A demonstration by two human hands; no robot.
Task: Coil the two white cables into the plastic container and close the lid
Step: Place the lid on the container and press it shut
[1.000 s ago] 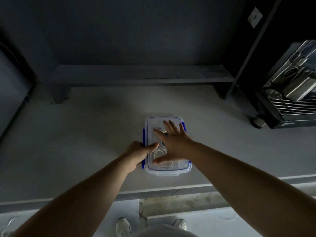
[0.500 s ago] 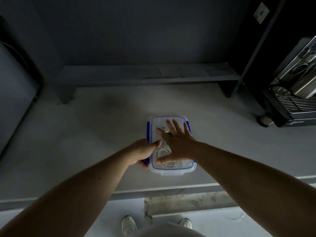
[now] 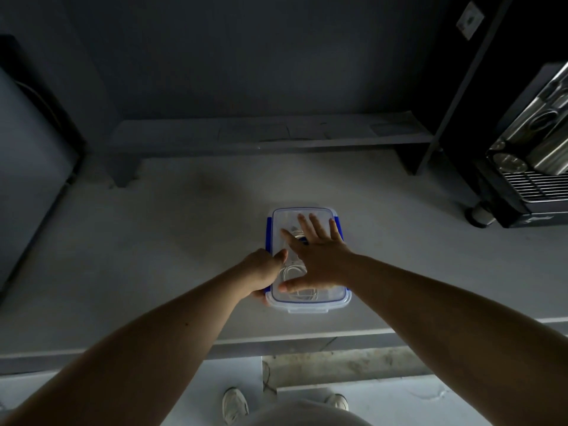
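Observation:
A clear plastic container [image 3: 335, 302] with blue side clips stands on the grey counter near its front edge, its clear lid [image 3: 285, 218] lying on top. White coiled cables [image 3: 292, 272] show through the lid. My right hand [image 3: 319, 259] lies flat on the lid with fingers spread. My left hand [image 3: 264, 272] is curled around the container's left side at the blue clip [image 3: 269, 232], thumb on the lid's edge.
A low grey shelf [image 3: 261, 139] runs along the back wall. A black machine with metal cups and a grille [image 3: 534, 179] stands at the right. The counter's front edge [image 3: 307, 336] lies just below the container; my shoes show on the floor beneath.
Both hands keep the same hold on the container. The camera has shifted slightly, so the container sits a little more to the right in view.

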